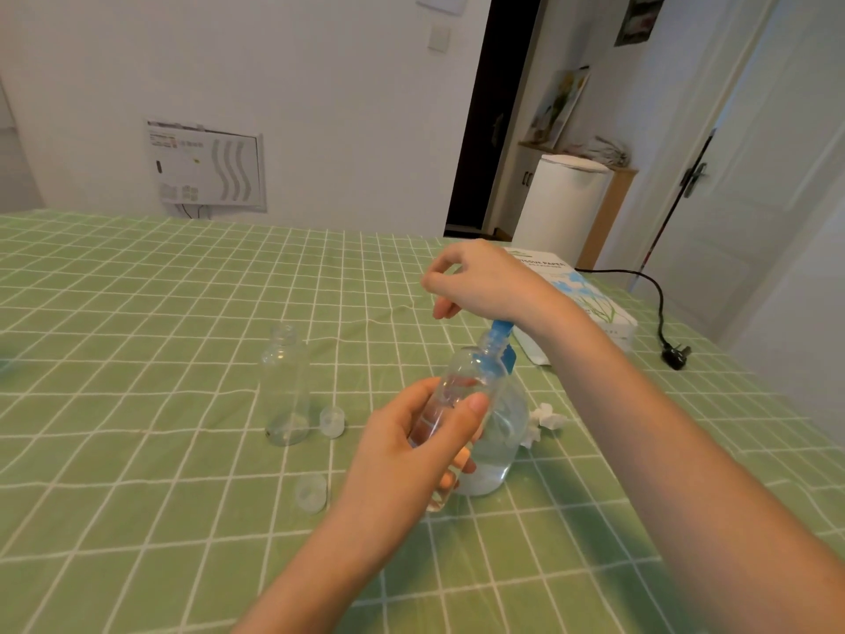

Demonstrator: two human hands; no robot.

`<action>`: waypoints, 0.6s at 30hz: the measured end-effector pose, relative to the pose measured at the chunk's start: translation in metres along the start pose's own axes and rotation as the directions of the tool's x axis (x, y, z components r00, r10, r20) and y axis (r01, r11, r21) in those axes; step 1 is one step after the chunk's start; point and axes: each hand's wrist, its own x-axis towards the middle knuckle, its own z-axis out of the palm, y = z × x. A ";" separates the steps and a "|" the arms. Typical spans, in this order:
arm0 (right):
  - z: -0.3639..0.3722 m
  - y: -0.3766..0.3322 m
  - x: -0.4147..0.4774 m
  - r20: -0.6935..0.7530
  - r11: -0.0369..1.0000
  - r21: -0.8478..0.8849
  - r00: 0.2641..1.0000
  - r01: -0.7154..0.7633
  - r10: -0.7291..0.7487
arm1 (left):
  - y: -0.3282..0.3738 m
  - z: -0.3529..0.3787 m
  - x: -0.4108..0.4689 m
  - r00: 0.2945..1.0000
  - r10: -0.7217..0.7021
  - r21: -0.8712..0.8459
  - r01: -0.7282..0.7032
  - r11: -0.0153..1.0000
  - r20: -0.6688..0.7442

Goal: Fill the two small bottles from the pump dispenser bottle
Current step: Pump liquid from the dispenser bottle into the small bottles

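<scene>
- Centre-left, an uncapped small clear plastic bottle (284, 386) stood upright on the green checked tablecloth (137, 313), apparently awaiting its turn. A translucent round cap (332, 421) lay just beside it, and a second cap (312, 493) lay lower in the frame.
- At centre, the left hand (411, 455) wrapped its fingers round the second small clear bottle (457, 391), tilting its mouth to the blue pump nozzle (496, 347), likely to catch liquid.
- Behind it, partly hidden, stood the large clear pump dispenser bottle (503, 446).
- Above it, the right hand (475, 279) had its fingers loosely curled, holding nothing visible. Its wrist hid the pump head, so I could not tell whether it was pressing.
</scene>
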 end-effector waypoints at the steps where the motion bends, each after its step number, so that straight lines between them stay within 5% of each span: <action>1: 0.000 0.000 0.000 0.010 1.000 0.002 1.000 -0.004 0.004 | 0.000 0.000 0.000 1.000 0.002 -0.002 -0.002 1.000 0.004; 18: 0.009 0.007 -0.003 -0.007 0.999 -0.020 1.000 -0.025 0.024 | -0.005 0.000 -0.001 0.999 -0.036 0.013 0.036 0.999 -0.009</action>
